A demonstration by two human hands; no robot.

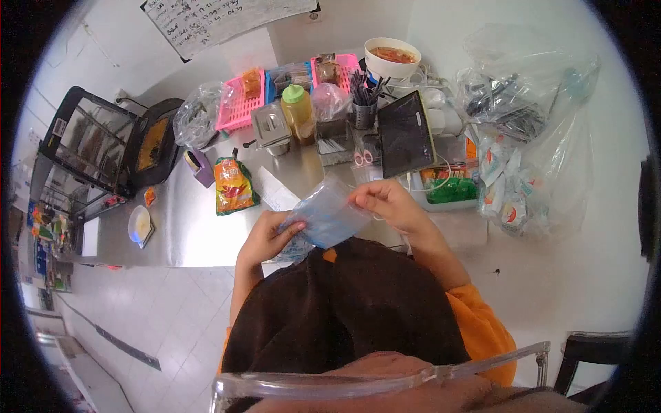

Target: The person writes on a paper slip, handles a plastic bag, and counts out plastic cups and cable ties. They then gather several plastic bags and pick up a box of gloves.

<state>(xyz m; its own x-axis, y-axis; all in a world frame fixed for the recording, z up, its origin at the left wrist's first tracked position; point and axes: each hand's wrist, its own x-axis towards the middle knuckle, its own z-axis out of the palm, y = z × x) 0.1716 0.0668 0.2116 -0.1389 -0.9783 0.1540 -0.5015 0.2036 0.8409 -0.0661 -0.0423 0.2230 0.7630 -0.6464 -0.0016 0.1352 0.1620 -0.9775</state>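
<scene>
A clear plastic bag (329,213) with a bluish tint is held up between my two hands, above the near edge of the steel counter. My left hand (267,237) grips its lower left side, thumb on top and fingers behind. At the upper right corner, my right hand (387,201) pinches the bag's edge between thumb and fingers. Beneath the bag and my left hand lies another crumpled plastic piece (295,249) with blue print, partly hidden. A white paper sheet (274,189) lies on the counter just beyond my left hand.
An orange and green pouch (234,186) and a tape dispenser (200,168) stand to the left. Behind are a green-capped bottle (297,113), a steel container (270,127) and pink baskets (237,113). A tablet (404,134) leans at right, near a bowl of red food (392,58).
</scene>
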